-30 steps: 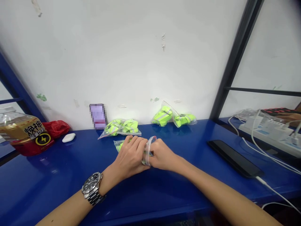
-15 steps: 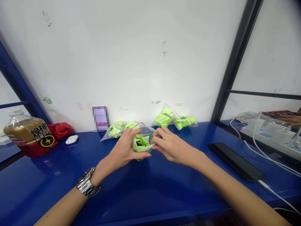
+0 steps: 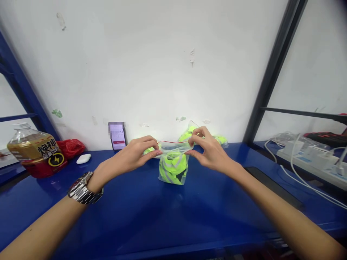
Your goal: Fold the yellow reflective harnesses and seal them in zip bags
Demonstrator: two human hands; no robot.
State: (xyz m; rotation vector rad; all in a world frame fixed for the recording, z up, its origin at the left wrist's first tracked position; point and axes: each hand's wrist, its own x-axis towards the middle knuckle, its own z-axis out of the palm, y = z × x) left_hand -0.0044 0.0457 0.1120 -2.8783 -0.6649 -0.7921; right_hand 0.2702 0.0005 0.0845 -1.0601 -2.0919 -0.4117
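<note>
A clear zip bag (image 3: 173, 169) with a red line along its top hangs between my hands, upright above the blue table. Inside it lies a folded fluorescent yellow-green reflective vest or strap with grey bands; which of these I cannot tell. My left hand (image 3: 138, 151) pinches the bag's left top corner between thumb and fingers. The right top corner is pinched by my right hand (image 3: 206, 148). Behind my hands, more bags of the same yellow-green material (image 3: 221, 139) lie against the wall, partly covered by my fingers.
On the left stand a large drink bottle (image 3: 36, 150), a red plastic bag (image 3: 72, 147) and a white earphone case (image 3: 84, 159). A lit phone (image 3: 117, 135) leans on the wall. To the right lie a black phone (image 3: 273, 187), white cables and a power strip (image 3: 314, 155).
My hands have moved apart to the bag's two top corners. Its top edge is now stretched out flat, and the bag's front faces me. My left hand has let go of the bag's side.
</note>
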